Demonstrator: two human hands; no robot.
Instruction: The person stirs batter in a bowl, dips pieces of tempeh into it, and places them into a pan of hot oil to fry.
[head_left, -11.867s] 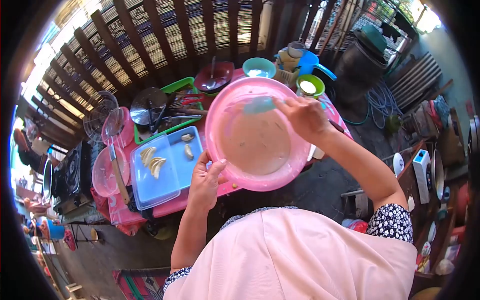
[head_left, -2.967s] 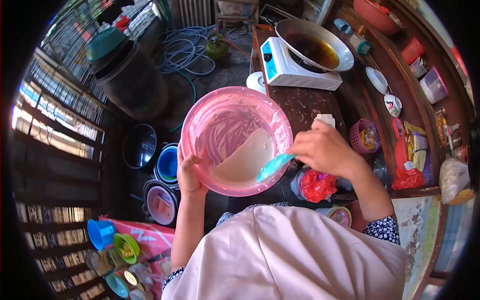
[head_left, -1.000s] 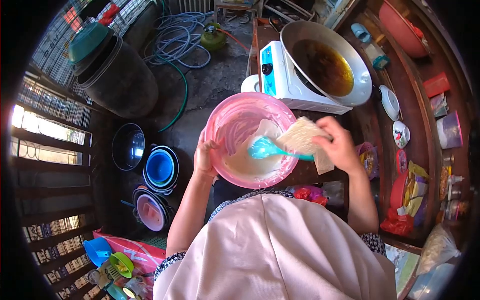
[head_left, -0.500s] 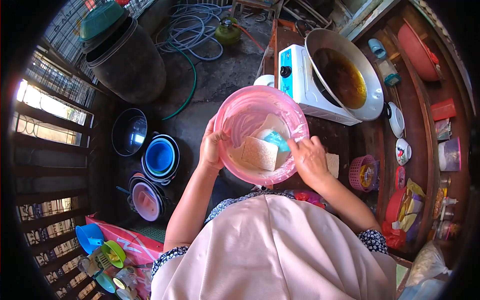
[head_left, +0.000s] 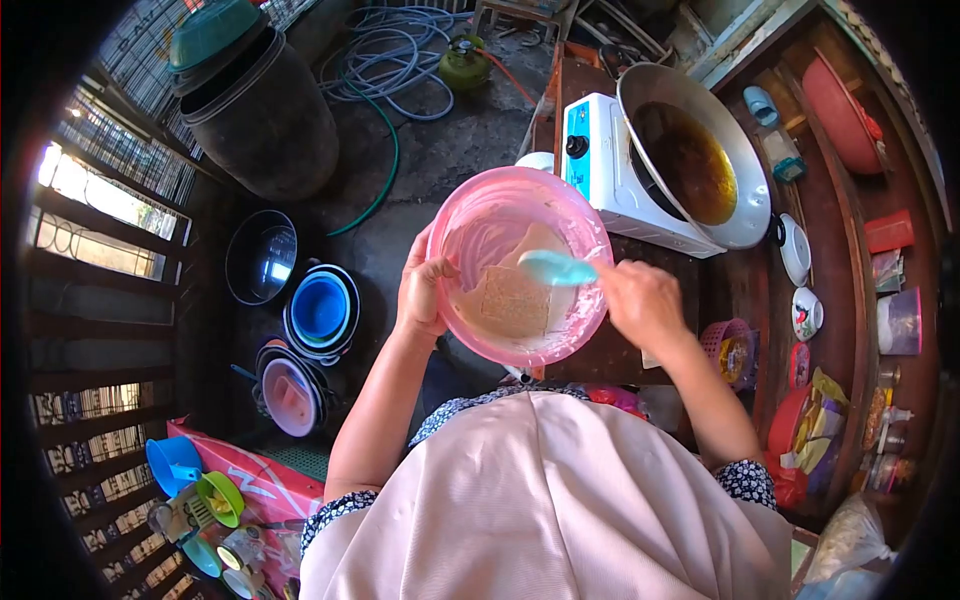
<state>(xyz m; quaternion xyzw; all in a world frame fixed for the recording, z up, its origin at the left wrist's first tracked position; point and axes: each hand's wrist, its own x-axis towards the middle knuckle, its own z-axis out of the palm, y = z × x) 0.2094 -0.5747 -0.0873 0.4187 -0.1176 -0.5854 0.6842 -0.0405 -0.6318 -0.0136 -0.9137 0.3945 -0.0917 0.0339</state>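
My left hand (head_left: 424,285) grips the left rim of a pink plastic bowl (head_left: 575,195), thumb over the edge. Inside, pale batter (head_left: 535,240) lies in the bottom and is smeared up the walls. A square, grainy slice that looks like tempeh (head_left: 513,300) lies flat in the batter, wet and coated. My right hand (head_left: 645,300), slightly blurred, is closed around the handle of a turquoise spoon (head_left: 555,266). The spoon's head is over the bowl, above the slice's upper right corner. Another pale slice (head_left: 650,358) is mostly hidden behind my right forearm.
A white stove (head_left: 590,150) ahead right carries a wide wok (head_left: 750,205) with brown oil. Shelves with bowls and jars line the right. Blue tubs (head_left: 320,305) and a dark barrel (head_left: 260,120) stand left. A hose (head_left: 390,60) and green gas cylinder (head_left: 464,65) lie beyond.
The spoon has risen from the batter and swung left over the slice, with my right hand turning. The slice has gone from pale and dry-looking to coated. The bowl has barely moved.
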